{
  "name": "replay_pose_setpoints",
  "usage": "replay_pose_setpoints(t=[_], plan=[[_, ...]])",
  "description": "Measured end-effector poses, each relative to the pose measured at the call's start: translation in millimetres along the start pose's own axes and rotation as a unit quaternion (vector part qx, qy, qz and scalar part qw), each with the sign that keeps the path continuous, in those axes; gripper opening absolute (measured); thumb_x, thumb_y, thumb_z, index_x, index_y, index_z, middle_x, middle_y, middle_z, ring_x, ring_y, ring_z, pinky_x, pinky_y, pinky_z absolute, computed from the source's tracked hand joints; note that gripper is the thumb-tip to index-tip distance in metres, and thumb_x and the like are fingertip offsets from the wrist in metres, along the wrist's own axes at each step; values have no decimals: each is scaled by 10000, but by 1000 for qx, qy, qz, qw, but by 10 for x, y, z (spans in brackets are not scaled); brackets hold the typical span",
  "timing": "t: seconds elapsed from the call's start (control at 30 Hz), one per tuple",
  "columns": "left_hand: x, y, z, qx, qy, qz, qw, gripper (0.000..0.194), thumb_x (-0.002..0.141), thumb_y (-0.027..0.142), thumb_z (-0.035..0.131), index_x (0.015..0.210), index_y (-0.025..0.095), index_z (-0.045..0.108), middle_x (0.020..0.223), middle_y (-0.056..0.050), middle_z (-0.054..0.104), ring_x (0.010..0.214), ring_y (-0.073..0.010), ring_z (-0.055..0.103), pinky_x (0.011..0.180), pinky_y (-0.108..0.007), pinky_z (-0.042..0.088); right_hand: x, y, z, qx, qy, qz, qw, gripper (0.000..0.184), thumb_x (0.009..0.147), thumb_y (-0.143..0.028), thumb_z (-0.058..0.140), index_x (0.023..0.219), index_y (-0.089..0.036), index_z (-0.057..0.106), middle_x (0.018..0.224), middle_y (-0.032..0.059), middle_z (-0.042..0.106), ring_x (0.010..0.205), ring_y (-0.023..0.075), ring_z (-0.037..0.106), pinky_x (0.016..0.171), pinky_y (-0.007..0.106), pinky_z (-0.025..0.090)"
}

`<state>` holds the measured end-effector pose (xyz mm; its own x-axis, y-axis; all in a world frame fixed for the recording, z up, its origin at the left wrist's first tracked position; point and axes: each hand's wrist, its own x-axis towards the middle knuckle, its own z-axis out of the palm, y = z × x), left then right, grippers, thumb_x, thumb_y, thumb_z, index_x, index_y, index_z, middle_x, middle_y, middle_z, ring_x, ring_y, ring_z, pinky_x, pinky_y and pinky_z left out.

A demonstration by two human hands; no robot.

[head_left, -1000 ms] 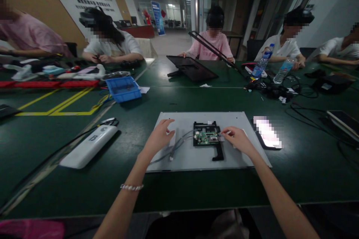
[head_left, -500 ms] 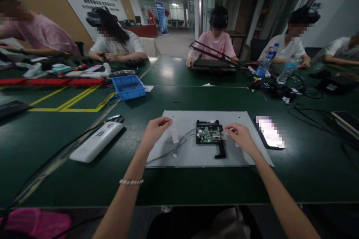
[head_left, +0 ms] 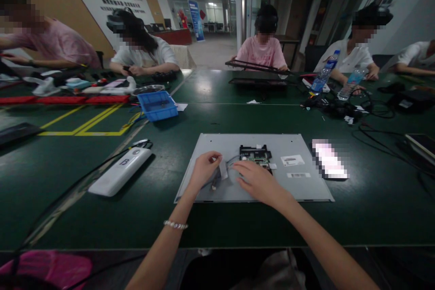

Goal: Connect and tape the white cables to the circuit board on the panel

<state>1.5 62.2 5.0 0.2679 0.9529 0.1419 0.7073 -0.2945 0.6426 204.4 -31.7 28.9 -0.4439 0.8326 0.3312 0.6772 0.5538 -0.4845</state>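
My left hand (head_left: pixel 205 171) pinches a short whitish strip of tape (head_left: pixel 223 170), which hangs from the fingertips over a flat grey metal panel (head_left: pixel 299 189). Grey cables (head_left: pixel 233 160) run behind the strip, a small plug end lying just below it. To the right of the strip, my right hand (head_left: pixel 261 182) reaches in with its fingers stretched out and apart, holding nothing I can see. It covers much of a green circuit board (head_left: pixel 261 161) in a black plastic bracket (head_left: pixel 249 149). Two white labels, a larger label (head_left: pixel 292 160) and a barcode label (head_left: pixel 298 175), sit on the panel's right side.
A white power bank (head_left: pixel 118 172) with a cable lies left of the panel, and a lit phone (head_left: pixel 329 159) right of it. Farther back are a blue bin (head_left: pixel 158 106), a plastic bottle (head_left: pixel 325 72) and black cables (head_left: pixel 331 108). Several people sit around the table.
My left hand has moved right and slightly down with the tape strip. My right hand has swung left across the circuit board, uncovering the labels. A person opposite has lowered a black frame.
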Motion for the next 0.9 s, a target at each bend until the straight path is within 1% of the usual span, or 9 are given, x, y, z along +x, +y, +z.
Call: replay_pose_setpoints(t=[0.1, 0.17, 0.23, 0.3, 0.37, 0.5, 0.6, 0.77, 0.9], plan=[[-30, -9, 21, 21, 28, 26, 999, 240, 762, 250, 537, 978, 185, 619, 913, -29, 646, 730, -158, 584, 728, -285, 466, 57, -102, 156, -41, -40, -55, 997, 315, 894, -248, 451, 1178, -136, 529, 1223, 128, 553, 1179, 224, 466, 979, 382, 408], [-61, 13, 23, 41, 65, 58, 995, 345, 746, 207, 551, 1090, 190, 570, 1043, -49, 599, 842, -173, 582, 805, -311, 465, 72, -126, 238, -54, -49, -67, 995, 286, 893, -252, 461, 1141, -133, 541, 1187, 128, 575, 1169, 223, 478, 971, 376, 416], [-103, 63, 9, 69, 89, 100, 989, 369, 757, 170, 538, 1126, 194, 548, 1101, -62, 557, 955, -190, 559, 881, -340, 442, 72, -126, 297, -58, -55, -68, 994, 261, 888, -238, 475, 1118, -136, 546, 1160, 122, 590, 1153, 217, 493, 968, 369, 420], [-153, 120, -9, 100, 79, 138, 982, 294, 787, 145, 505, 1068, 197, 572, 1085, -61, 558, 1014, -202, 537, 923, -361, 418, 64, -116, 333, -62, -61, -67, 994, 246, 880, -222, 490, 1101, -133, 550, 1147, 121, 595, 1140, 216, 507, 963, 365, 425], [-208, 155, -14, 129, 37, 158, 978, 219, 809, 135, 479, 985, 197, 594, 1029, -56, 586, 1001, -207, 544, 918, -369, 422, 50, -109, 350, -67, -63, -62, 994, 240, 873, -214, 500, 1090, -125, 551, 1145, 124, 596, 1127, 218, 518, 960, 363, 429], [-332, 127, 41, 164, -17, 128, 978, 223, 818, 131, 454, 983, 194, 590, 972, -67, 628, 921, -214, 588, 856, -357, 461, 13, -115, 356, -72, -59, -60, 994, 248, 877, -230, 493, 1099, -133, 546, 1161, 112, 597, 1126, 217, 522, 966, 357, 428], [-414, 81, 96, 182, -22, 110, 977, 261, 829, 142, 443, 1045, 196, 578, 1014, -79, 643, 945, -222, 599, 863, -361, 465, -19, -133, 366, -75, -59, -70, 993, 311, 874, -267, 501, 1145, -119, 530, 1185, 122, 591, 1157, 231, 501, 989, 361, 409], [-469, 35, 154, 187, -26, 119, 975, 327, 853, 176, 447, 1172, 187, 515, 1162, -107, 611, 1075, -227, 576, 947, -380, 435, -83, -171, 413, -73, -59, -68, 993, 516, 858, -406, 503, 1252, -75, 464, 1256, 168, 545, 1194, 264, 472, 1018, 387, 380], [-461, 24, 174, 191, -34, 104, 976, 393, 858, 193, 446, 1249, 147, 438, 1179, -148, 596, 1068, -242, 584, 909, -385, 463, -121, -206, 442, -69, -66, -62, 994, 603, 840, -467, 500, 1268, -46, 454, 1277, 196, 524, 1206, 287, 461, 1017, 402, 380]])
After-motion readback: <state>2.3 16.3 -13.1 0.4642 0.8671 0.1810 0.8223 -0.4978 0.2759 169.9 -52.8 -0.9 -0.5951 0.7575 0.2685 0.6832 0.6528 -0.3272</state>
